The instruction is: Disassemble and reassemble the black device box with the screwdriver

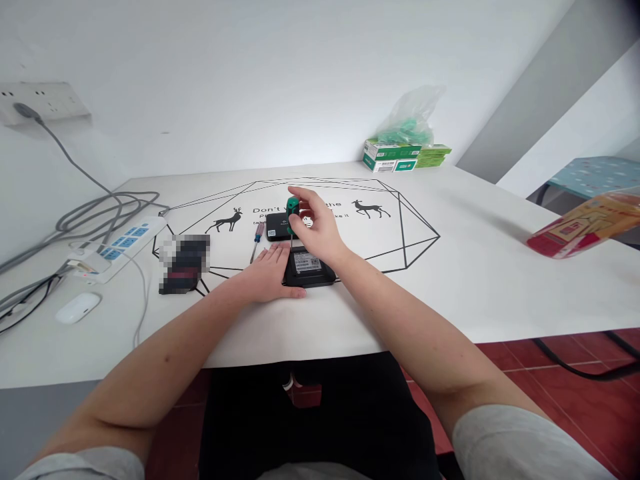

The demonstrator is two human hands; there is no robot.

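Note:
A flat black electronic device (pixel 307 262) with a white printed label lies on the table in front of me. My left hand (pixel 267 273) holds it down at its left side, fingers at the far corner and thumb along the near edge. Closed around a green-handled screwdriver (pixel 293 205), my right hand (pixel 317 227) keeps the tool upright. Its shaft points down at the device's far left corner; the tip's exact contact is hidden. Behind lies a second flat black piece (pixel 277 227) with a small white sticker. Another screwdriver (pixel 257 240), with a blue and red handle, rests left of it.
A white power strip (pixel 125 243) with grey cables stands at the left, near a white earbud case (pixel 78 308) and a pixelated dark object (pixel 185 263). Green and white boxes (pixel 393 157) carry a plastic bag (pixel 413 120) at the back. A red and yellow package (pixel 583 227) is at right.

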